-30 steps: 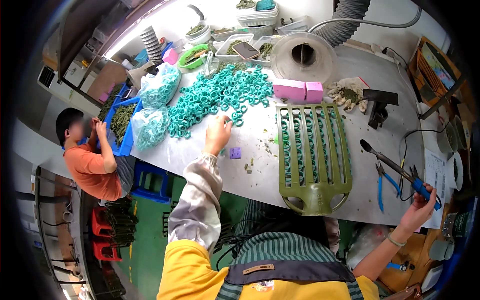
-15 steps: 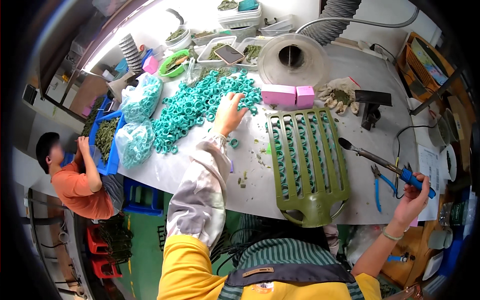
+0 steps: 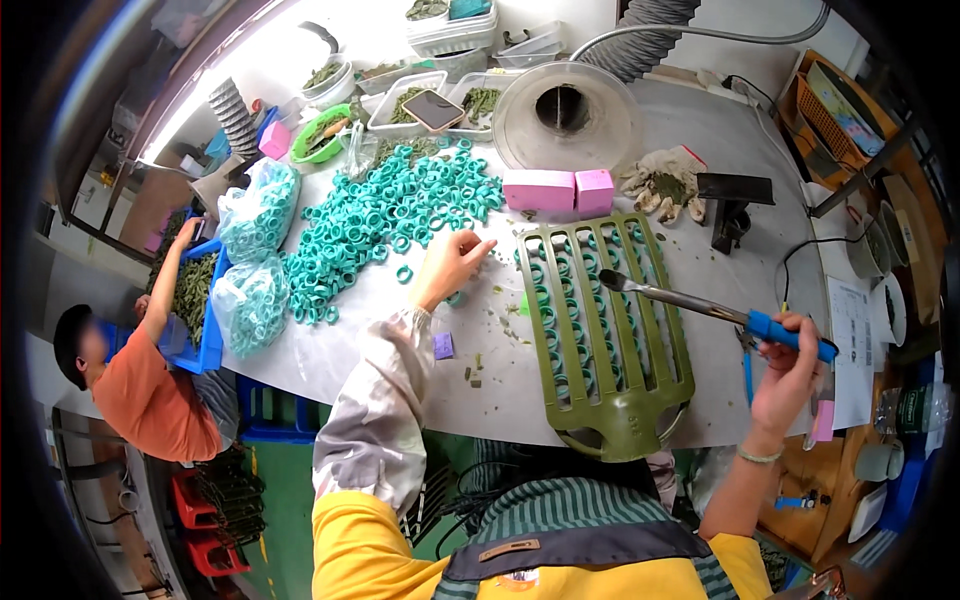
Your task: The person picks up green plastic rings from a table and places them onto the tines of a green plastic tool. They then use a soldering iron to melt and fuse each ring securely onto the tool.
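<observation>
My left hand [image 3: 452, 268] is over the table just in front of a big heap of small teal rings [image 3: 365, 215]. Its fingers are bent together; whatever is between them is hidden. In my right hand [image 3: 783, 385] is a soldering iron [image 3: 695, 303], gripped by its blue handle. The broad, spoon-like tip hovers over an olive-green slotted rack [image 3: 620, 408]. Rows of teal rings show through the rack's slots. A single loose ring [image 3: 404, 273] lies beside my left hand.
Bags of teal rings [image 3: 252, 305] stand at the left. Pink blocks [image 3: 540, 190], a clear funnel hood [image 3: 515, 120], a soiled glove [image 3: 665, 183] and a black stand [image 3: 735, 200] sit behind the rack. A co-worker in orange [image 3: 160, 400] is at far left, by a blue crate [image 3: 210, 345].
My left hand has drawn back from the heap toward me, its fingers curling more. My right hand has brought the iron leftward over the rack. The co-worker has stretched an arm out over the crate.
</observation>
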The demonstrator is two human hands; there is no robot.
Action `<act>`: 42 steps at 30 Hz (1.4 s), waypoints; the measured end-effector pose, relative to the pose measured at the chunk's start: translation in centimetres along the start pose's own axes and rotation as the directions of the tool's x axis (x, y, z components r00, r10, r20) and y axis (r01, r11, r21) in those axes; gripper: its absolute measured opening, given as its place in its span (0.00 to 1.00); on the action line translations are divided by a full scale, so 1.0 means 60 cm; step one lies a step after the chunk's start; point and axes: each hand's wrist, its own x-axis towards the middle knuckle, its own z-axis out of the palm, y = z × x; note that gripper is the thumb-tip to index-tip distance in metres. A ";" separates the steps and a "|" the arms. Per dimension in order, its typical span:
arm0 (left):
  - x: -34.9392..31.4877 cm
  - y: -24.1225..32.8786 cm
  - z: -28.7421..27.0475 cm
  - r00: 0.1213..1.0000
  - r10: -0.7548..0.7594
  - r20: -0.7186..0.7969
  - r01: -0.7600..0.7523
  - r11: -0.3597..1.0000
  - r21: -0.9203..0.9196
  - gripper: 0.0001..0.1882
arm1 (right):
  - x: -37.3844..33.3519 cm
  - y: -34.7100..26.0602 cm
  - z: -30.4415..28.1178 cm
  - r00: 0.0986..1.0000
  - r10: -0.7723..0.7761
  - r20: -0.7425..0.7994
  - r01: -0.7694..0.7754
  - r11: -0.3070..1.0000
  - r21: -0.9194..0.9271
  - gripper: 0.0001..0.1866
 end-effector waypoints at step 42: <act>0.125 -0.111 -0.066 0.908 0.344 -0.239 -0.157 0.809 0.567 0.27 | -0.036 0.043 0.122 0.948 0.149 0.283 -0.165 0.986 0.033 0.13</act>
